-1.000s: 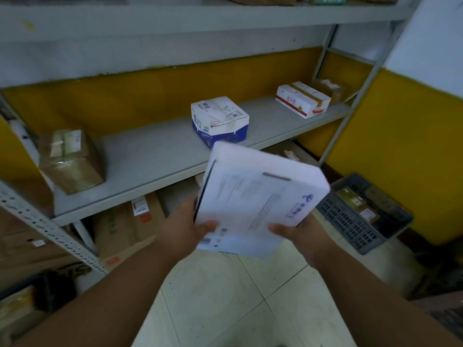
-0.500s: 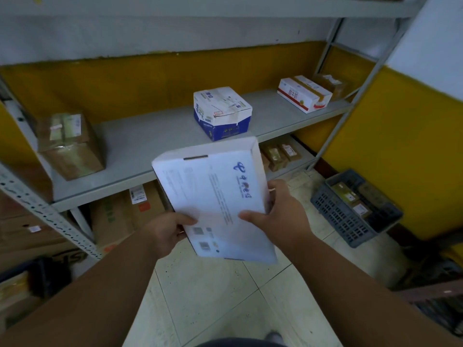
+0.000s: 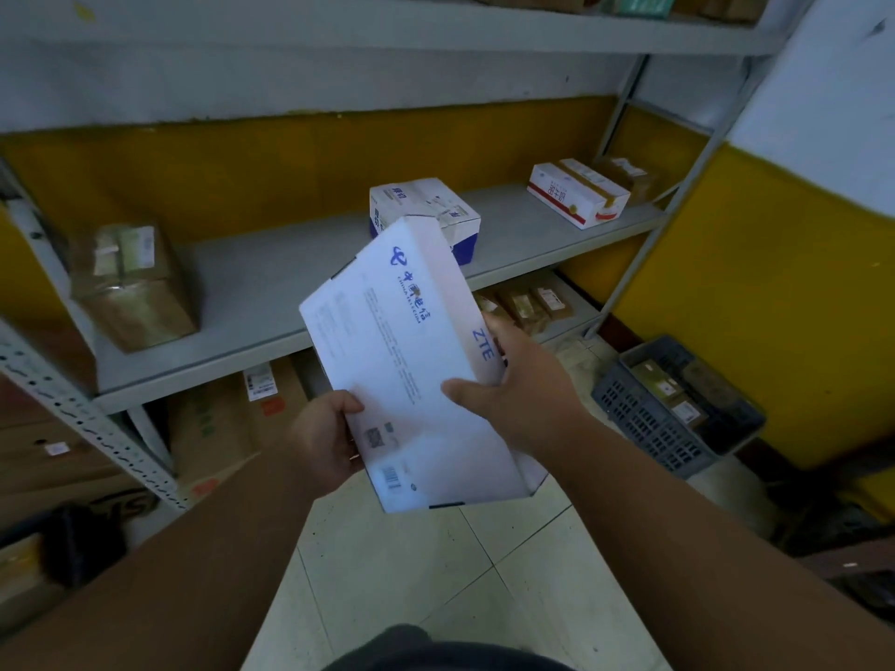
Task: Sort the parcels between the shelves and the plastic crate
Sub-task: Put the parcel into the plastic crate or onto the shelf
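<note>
Gripping the white box (image 3: 411, 351) by its edges — both hands, mid-air.

The scene is dim with a bluish cast. Straight lines bend toward the edges, strongest at 10 and 2 o'clock. Details are soft everywhere.

White parcel (image 3: 411, 360) blue print; grey crate (image 3: 649, 418); yellow wall (image 3: 775, 302).
</note>
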Demonstrator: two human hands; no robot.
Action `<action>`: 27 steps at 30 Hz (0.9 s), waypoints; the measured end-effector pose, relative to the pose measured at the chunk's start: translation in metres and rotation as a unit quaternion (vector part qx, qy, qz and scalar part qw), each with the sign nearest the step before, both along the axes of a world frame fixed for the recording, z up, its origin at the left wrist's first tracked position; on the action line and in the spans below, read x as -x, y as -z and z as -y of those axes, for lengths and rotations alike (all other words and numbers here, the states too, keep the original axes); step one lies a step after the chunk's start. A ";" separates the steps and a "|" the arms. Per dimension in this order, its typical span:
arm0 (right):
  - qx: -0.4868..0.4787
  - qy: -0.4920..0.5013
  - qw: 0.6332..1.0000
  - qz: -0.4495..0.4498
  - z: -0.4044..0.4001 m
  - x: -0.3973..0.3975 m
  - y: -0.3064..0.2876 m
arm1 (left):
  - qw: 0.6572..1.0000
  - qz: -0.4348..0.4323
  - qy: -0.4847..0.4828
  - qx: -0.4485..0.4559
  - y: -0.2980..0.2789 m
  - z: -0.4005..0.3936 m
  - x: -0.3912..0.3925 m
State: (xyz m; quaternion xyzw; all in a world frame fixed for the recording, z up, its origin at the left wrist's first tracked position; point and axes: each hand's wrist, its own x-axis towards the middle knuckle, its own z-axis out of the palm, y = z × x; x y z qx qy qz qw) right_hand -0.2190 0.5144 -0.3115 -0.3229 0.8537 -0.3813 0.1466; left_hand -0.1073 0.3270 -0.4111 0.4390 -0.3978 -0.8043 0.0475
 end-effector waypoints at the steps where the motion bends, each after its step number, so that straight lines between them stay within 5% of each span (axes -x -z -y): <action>1: 0.000 0.015 1.000 0.004 -0.002 0.002 0.000 | 1.000 0.000 0.004 0.000 -0.002 -0.001 -0.001; 8: 0.058 0.140 0.986 0.073 -0.010 0.019 -0.012 | 0.997 0.014 0.064 0.035 -0.015 -0.003 -0.007; 17: 0.103 0.233 0.885 0.389 -0.041 0.037 -0.017 | 0.989 -0.010 0.115 0.091 -0.048 0.004 0.012; 27: 0.194 0.245 0.821 0.479 -0.059 0.046 0.029 | 0.987 -0.019 0.057 0.152 -0.056 -0.003 0.017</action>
